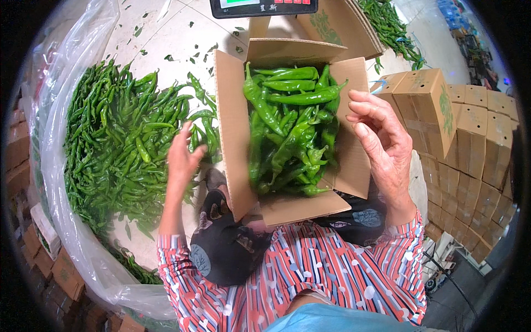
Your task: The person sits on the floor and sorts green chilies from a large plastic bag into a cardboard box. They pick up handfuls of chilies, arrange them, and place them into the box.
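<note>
Right in front of me an open cardboard box (238, 124) with its flaps spread holds long green peppers (296, 128). Some peppers at its far end lie side by side; those nearer me lie in mixed directions. Over the box's right flap is my right hand (381, 137), its fingers curled and thumb apart, with nothing seen in it. My left hand (184, 151), somewhat blurred, hovers left of the box, fingers apart and holding nothing. Beneath and beyond it spreads a large pile of green peppers (124, 145) on the pale tiled floor (166, 50).
A digital scale display (265, 8) stands beyond the box, beside another open carton (344, 29). Stacked closed cartons (468, 166) rise on the right. Clear plastic sheeting (62, 186) borders the pile's left side. More peppers (390, 33) lie at the far right.
</note>
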{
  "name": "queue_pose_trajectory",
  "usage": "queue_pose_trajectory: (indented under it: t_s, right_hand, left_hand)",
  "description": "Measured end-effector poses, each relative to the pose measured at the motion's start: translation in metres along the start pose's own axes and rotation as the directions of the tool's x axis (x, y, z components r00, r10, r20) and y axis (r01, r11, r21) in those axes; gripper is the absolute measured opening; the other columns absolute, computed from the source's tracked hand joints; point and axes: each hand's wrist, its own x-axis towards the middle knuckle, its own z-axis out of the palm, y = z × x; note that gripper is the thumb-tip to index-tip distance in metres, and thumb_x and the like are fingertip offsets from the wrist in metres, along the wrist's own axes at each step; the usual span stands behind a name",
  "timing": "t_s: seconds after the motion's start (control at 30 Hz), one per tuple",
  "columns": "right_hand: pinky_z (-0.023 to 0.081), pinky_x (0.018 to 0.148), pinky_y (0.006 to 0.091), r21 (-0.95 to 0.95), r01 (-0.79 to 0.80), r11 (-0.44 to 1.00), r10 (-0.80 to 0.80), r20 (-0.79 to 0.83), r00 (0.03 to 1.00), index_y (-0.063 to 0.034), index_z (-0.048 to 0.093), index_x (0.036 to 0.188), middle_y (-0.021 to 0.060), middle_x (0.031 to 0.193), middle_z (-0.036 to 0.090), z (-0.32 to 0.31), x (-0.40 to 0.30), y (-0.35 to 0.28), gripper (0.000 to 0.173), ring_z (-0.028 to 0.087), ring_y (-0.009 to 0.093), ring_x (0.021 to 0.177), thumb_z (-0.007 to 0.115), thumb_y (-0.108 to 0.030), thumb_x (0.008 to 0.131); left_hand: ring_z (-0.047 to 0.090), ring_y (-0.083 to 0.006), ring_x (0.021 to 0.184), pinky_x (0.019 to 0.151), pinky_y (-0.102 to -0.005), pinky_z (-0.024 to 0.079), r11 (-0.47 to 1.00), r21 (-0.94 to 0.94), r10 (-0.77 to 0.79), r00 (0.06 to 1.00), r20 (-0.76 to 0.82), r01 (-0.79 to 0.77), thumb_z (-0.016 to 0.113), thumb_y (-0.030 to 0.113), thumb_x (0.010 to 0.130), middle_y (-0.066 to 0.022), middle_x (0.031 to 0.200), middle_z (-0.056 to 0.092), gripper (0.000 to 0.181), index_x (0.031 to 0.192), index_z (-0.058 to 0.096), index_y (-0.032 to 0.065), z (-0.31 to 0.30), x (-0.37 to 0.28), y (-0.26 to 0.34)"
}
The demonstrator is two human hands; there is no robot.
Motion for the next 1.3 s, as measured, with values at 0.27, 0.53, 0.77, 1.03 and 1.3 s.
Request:
queue_pose_trajectory:
  t_s: [0.27, 0.53, 0.77, 1.03, 1.3]
  right_hand:
    - [0.055, 0.095, 0.0319, -0.063, -0.027, 0.998, 0.029, 0.040, 0.999, -0.0005, 0.072, 0.117, 0.0138, 0.130, 0.065, 0.004, 0.002, -0.002, 0.022, 0.067, 0.019, 0.109, 0.068, -0.005, 0.096]
    - [0.056, 0.090, 0.0329, -0.147, -0.048, 0.988, 0.063, 0.098, 0.993, -0.0020, 0.073, 0.114, 0.0146, 0.121, 0.070, 0.004, 0.002, -0.002, 0.022, 0.069, 0.023, 0.108, 0.069, -0.005, 0.093]
    - [0.056, 0.089, 0.0337, -0.154, -0.019, 0.988, 0.046, 0.174, 0.984, -0.0008, 0.073, 0.112, 0.0148, 0.116, 0.072, 0.011, 0.004, -0.006, 0.020, 0.070, 0.025, 0.107, 0.068, -0.001, 0.092]
    - [0.056, 0.089, 0.0321, -0.226, -0.152, 0.962, 0.172, 0.069, 0.983, 0.0022, 0.071, 0.116, 0.0149, 0.124, 0.068, 0.006, 0.002, -0.010, 0.020, 0.066, 0.020, 0.109, 0.063, -0.002, 0.097]
    - [0.056, 0.086, 0.0309, -0.234, -0.100, 0.967, 0.142, 0.172, 0.975, 0.0026, 0.071, 0.117, 0.0156, 0.124, 0.068, 0.012, -0.004, -0.012, 0.021, 0.067, 0.018, 0.097, 0.065, -0.003, 0.098]
  left_hand:
    - [0.027, -0.0463, 0.149, 0.107, -0.0642, 0.040, 0.657, 0.563, 0.361, 0.865, 0.348, -0.501, 0.071, 0.017, 0.086, -0.0183, 0.161, 0.032, 0.072, 0.153, 0.047, 0.0226, 0.125, 0.029, -0.064]
    - [0.043, -0.0458, 0.137, 0.086, -0.0582, 0.056, 0.562, 0.645, 0.392, 0.853, 0.344, -0.518, 0.066, 0.008, 0.086, -0.0129, 0.166, 0.022, 0.071, 0.150, 0.049, 0.0327, 0.140, 0.057, -0.073]
    - [0.063, -0.0369, 0.104, 0.071, -0.0469, 0.060, 0.533, 0.631, 0.367, 0.826, 0.427, -0.564, 0.064, 0.003, 0.086, -0.0192, 0.160, 0.029, 0.067, 0.145, 0.051, 0.0320, 0.139, 0.074, -0.071]
    - [0.056, -0.0324, 0.108, 0.081, -0.0481, 0.055, 0.477, 0.772, 0.327, 0.900, 0.288, -0.420, 0.064, 0.005, 0.085, -0.0104, 0.119, 0.051, 0.064, 0.144, 0.048, 0.0259, 0.080, 0.045, -0.134]
    - [0.051, -0.0346, 0.126, 0.095, -0.0510, 0.050, 0.787, 0.589, 0.175, 0.982, 0.071, -0.183, 0.077, 0.002, 0.069, -0.0127, 0.147, 0.046, 0.094, 0.153, 0.046, 0.0308, 0.017, -0.036, -0.149]
